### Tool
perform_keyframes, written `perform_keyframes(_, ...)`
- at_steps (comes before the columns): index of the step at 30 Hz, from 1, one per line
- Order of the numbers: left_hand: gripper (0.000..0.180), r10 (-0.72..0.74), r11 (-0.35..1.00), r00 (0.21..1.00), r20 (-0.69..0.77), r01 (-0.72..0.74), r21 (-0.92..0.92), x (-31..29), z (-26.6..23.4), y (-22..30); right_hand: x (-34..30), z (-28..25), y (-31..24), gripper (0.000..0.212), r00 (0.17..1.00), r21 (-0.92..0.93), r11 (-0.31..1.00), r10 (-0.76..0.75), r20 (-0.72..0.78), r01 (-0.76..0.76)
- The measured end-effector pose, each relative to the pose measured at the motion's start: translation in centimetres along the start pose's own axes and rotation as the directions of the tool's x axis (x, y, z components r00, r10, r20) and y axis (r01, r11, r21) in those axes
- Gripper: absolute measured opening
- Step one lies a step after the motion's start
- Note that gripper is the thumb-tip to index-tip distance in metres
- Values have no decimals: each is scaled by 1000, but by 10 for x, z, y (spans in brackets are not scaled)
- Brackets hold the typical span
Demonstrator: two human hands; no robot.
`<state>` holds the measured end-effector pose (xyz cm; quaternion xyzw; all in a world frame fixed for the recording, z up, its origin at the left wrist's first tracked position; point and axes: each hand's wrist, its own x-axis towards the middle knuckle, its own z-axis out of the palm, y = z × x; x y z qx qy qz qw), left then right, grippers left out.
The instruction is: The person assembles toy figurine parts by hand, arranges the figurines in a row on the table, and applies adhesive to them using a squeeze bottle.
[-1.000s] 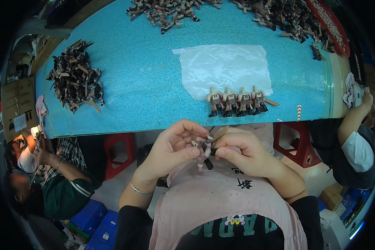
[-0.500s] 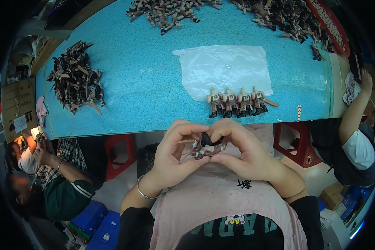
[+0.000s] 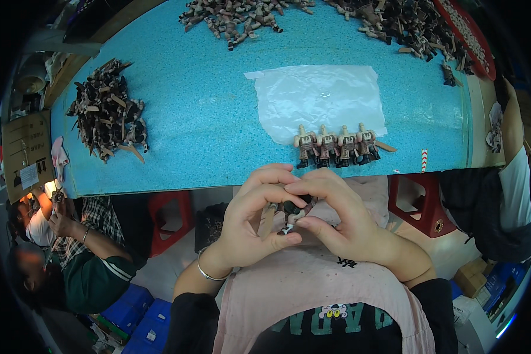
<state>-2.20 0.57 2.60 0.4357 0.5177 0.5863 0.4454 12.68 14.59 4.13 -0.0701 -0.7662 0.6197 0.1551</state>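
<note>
Between both hands, just off the table's near edge, is a small toy figure (image 3: 296, 217) with dark and pale parts, mostly covered by fingers. My left hand (image 3: 258, 213) grips it from the left, with a flat tan strip (image 3: 269, 219) showing beside the thumb. My right hand (image 3: 342, 213) pinches it from the right, fingertips meeting those of the left. Beyond the hands, several headless figures (image 3: 327, 147) lie in a row along the near edge of a white plastic sheet (image 3: 318, 97).
A blue table (image 3: 189, 118) carries piles of figures at the left (image 3: 107, 112), far middle (image 3: 236, 17) and far right (image 3: 395, 23). A red tray (image 3: 484, 65) of small pale pieces stands far right. Red stools (image 3: 416, 203) flank me. Co-workers sit left (image 3: 94, 259) and right (image 3: 484, 206).
The toy figure has been turned in my hands, and my fingers now close more over it. At the right, the co-worker's arm has shifted outward.
</note>
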Motion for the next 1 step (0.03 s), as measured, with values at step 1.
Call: perform_keyframes(1, 47, -5, 1000, 1000, -10, 6, 11, 0, 0, -1, 0, 0, 1, 52, 1000, -16, 1000, 3, 1, -2)
